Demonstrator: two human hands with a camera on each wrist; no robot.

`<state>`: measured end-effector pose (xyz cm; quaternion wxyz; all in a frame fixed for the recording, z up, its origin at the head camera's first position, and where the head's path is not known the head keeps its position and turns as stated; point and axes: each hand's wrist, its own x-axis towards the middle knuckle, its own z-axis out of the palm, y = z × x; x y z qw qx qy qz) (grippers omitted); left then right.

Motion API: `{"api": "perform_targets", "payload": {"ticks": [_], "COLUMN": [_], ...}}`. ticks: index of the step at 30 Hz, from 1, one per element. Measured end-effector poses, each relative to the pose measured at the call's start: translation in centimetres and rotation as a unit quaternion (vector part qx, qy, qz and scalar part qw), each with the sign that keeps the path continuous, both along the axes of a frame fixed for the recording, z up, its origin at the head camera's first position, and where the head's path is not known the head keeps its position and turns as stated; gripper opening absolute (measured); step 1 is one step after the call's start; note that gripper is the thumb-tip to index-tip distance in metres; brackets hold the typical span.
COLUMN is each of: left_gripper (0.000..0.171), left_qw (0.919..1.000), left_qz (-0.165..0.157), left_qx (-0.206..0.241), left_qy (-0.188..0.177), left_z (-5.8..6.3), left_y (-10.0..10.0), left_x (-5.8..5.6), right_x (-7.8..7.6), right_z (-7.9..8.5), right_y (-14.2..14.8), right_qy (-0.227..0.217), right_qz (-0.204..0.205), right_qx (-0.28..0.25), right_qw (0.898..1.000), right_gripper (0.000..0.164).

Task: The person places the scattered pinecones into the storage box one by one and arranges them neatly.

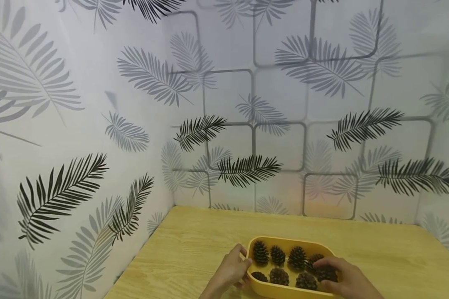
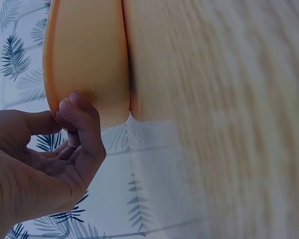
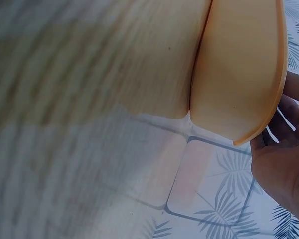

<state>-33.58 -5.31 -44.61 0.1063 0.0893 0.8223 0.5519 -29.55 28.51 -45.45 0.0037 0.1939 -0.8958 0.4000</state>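
A yellow plastic tray with rounded corners stands on the table and holds several brown pine cones in two rough rows. My left hand pinches the tray's left end, thumb at the rim. In the left wrist view, bent fingers lie against the tray's outer wall. Over the tray's right end, my right hand has its fingers and thumb around a pine cone. Seen from the right wrist, the tray's wall hides those fingertips and the cone.
The light wood-grain table extends behind the tray and to both sides. A white wall with grey and black leaf prints rises at the table's back edge, and another leaf-printed wall runs along its left side.
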Motion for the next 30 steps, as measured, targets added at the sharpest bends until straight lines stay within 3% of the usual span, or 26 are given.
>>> {"api": "perform_targets", "payload": {"ticks": [17, 30], "left_gripper": [0.007, 0.009], "left_qw": [0.9999, 1.0], "left_qz": [0.008, 0.002], "left_qx": [-0.008, -0.003], "left_qy": [-0.002, 0.001], "left_z": [0.0, 0.0], "left_y": [-0.1, 0.0], "left_x": [0.1, 0.1], "right_x": [-0.9, -1.2], "right_z": [-0.1, -0.7], "right_y": [-0.8, -0.3], "right_qy": [0.001, 0.007], "right_qz": [-0.041, -0.025], "right_qx": [0.047, 0.043], "right_qw": [0.998, 0.999], "right_gripper": [0.041, 0.04]}}
